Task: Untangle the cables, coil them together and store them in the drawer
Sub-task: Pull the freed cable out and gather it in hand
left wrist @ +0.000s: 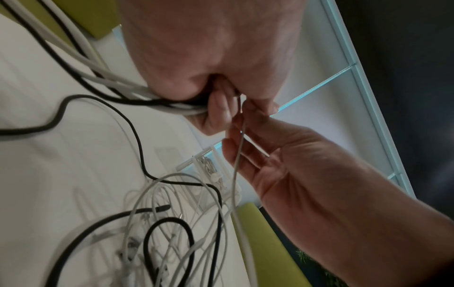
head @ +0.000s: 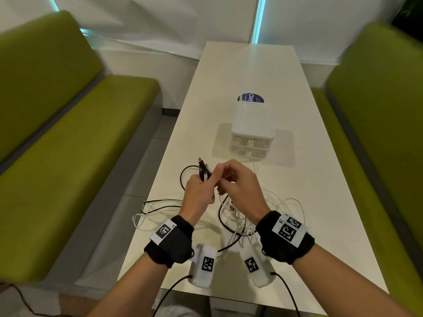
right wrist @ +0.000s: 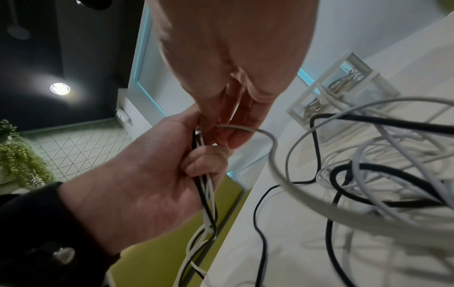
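Head view: both hands meet above the near half of a long white rectangular table (head: 270, 72), flanked by two green upholstered benches (head: 68, 143). The left hand (head: 198, 195) is clenched around a bundle of black and white cable ends (head: 204, 170), whose dark connectors project upward past its knuckles. The right hand (head: 238, 187), touching the left, has its fingertips curled around a single thin white cable (right wrist: 250, 130). Beneath and around the wrists lies a tangle of loose black and white cables (head: 231, 221) on the tabletop, with loops trailing over the table's left edge. Farther along the table stands a small translucent white plastic two-drawer storage unit (head: 253, 129), both drawers closed, with a white cable running from its base toward the hands; the wrist views show cables already inside it. Behind the unit lies a round dark-blue label printed "Clay" (head: 251, 98). Left wrist view: the left hand's fingers (left wrist: 218, 108) clamp several black and white strands against the palm, while the thin white cable passes down across the right hand's fingers (left wrist: 236, 153). Right wrist view: the white cable arcs away from the right fingertips (right wrist: 236, 136) in a wide loop toward the tangle. Black wrist straps bearing square printed markers (head: 287, 232) sit on both wrists.
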`<action>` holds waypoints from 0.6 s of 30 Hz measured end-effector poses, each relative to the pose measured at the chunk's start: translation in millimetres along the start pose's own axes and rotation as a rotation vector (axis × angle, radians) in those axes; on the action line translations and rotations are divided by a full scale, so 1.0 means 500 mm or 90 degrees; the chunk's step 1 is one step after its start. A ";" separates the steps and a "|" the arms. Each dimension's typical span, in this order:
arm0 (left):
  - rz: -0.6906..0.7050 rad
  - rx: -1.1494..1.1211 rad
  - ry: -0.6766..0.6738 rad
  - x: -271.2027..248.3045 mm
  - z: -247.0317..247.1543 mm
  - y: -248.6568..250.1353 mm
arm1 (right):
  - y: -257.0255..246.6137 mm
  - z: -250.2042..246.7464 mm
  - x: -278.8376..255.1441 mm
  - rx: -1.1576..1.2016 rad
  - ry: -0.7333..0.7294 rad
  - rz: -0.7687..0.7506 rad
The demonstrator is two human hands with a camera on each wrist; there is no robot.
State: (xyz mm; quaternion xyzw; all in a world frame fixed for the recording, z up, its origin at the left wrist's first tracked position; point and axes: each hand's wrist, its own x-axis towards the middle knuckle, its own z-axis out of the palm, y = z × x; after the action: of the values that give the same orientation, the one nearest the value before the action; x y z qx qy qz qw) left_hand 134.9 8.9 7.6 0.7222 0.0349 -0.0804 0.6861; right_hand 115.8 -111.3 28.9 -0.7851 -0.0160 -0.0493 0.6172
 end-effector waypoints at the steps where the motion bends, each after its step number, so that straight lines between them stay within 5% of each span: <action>1: -0.002 0.003 -0.002 0.001 0.001 -0.002 | -0.001 -0.001 -0.001 0.002 -0.005 0.002; 6: -0.016 0.016 0.012 0.001 0.001 0.011 | -0.008 -0.004 -0.006 -0.057 -0.106 0.002; 12: 0.035 0.064 0.029 0.004 -0.004 0.012 | -0.026 -0.008 0.005 -0.237 0.062 -0.152; 16: 0.020 -0.131 -0.031 -0.005 0.000 0.023 | -0.046 0.007 0.015 -0.299 -0.076 -0.248; 18: 0.035 -0.082 -0.033 -0.007 -0.004 0.025 | -0.047 0.015 0.021 -0.325 -0.103 -0.243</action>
State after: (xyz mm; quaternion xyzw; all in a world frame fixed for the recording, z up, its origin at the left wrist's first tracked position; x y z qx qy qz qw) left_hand 133.8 10.3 20.8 0.6749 0.0025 -0.0774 0.7338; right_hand 124.6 -98.7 50.9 -0.8987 -0.1990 -0.1041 0.3768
